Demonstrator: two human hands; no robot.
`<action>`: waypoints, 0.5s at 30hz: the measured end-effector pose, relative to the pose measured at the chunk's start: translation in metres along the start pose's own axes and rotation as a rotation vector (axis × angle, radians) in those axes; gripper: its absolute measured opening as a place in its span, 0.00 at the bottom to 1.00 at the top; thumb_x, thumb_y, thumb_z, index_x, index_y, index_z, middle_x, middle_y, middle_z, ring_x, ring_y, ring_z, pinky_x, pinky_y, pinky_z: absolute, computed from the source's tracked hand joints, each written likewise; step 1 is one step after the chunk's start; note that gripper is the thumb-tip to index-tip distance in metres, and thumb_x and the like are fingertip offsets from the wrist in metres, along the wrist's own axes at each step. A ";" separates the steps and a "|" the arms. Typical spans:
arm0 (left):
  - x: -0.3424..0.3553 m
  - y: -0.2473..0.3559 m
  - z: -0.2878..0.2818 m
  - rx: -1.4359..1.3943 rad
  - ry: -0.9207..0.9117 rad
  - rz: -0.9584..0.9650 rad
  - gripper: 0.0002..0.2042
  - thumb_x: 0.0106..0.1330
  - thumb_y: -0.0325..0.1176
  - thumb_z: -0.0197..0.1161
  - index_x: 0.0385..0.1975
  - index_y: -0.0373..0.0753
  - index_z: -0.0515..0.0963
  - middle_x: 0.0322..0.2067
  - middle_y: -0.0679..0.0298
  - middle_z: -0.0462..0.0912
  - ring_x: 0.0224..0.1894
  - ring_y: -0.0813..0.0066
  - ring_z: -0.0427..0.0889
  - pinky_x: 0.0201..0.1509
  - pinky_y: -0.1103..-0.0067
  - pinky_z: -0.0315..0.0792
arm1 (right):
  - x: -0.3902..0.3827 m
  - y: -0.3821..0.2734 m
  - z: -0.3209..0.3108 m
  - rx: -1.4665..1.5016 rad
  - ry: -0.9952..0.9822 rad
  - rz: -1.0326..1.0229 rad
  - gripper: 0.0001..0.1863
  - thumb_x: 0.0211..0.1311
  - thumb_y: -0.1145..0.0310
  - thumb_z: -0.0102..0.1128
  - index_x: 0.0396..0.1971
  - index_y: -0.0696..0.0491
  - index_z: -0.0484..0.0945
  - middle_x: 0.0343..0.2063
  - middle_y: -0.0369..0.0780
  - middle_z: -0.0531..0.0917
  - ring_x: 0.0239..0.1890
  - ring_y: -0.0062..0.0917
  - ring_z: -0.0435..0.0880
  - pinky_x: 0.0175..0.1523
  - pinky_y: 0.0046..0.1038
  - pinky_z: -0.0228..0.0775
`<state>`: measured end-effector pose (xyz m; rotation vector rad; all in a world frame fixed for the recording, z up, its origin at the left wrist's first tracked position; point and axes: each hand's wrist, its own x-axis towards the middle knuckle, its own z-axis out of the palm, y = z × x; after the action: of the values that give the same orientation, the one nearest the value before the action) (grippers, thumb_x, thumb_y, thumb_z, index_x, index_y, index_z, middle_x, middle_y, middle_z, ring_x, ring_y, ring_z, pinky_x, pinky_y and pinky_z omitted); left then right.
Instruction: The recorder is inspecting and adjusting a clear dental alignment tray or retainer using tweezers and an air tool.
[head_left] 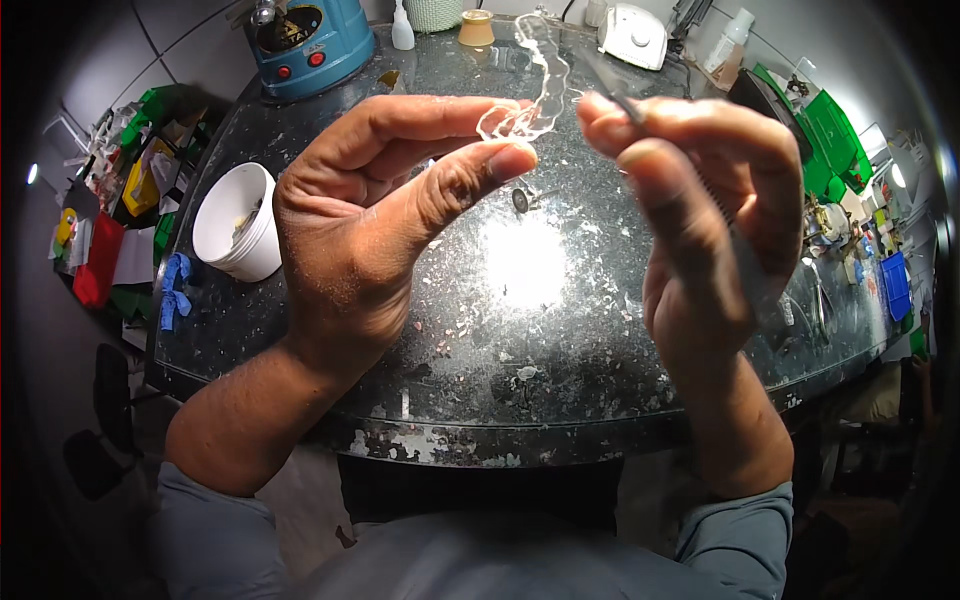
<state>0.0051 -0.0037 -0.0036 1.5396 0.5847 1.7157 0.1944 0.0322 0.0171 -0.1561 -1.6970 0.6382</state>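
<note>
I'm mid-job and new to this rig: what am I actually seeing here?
No robot here: these are a person's bare hands, filmed from above by the left of two head-worn fisheye cameras, so straight edges bend. The left hand pinches a thin, looped, wire-like piece. The right hand holds a slim dark tool, too blurred to identify. Below is a scuffed dark worktable, with a white bucket at left, a small disc near the middle and a blue machine at back left.

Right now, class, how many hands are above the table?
2: the left hand, at picture left, pinching pale strands; the right hand, at picture right, holding a dark tool.
</note>
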 end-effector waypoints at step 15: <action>-0.002 -0.001 -0.002 -0.023 -0.017 0.048 0.12 0.63 0.18 0.61 0.46 0.29 0.76 0.46 0.50 0.82 0.50 0.71 0.81 0.58 0.78 0.72 | -0.007 0.008 0.009 -0.052 -0.150 -0.173 0.14 0.56 0.87 0.62 0.40 0.61 0.69 0.39 0.50 0.80 0.50 0.44 0.82 0.49 0.30 0.82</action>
<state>0.0029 -0.0042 -0.0064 1.5616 0.5212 1.7379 0.1860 0.0328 0.0062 0.0029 -1.8489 0.4865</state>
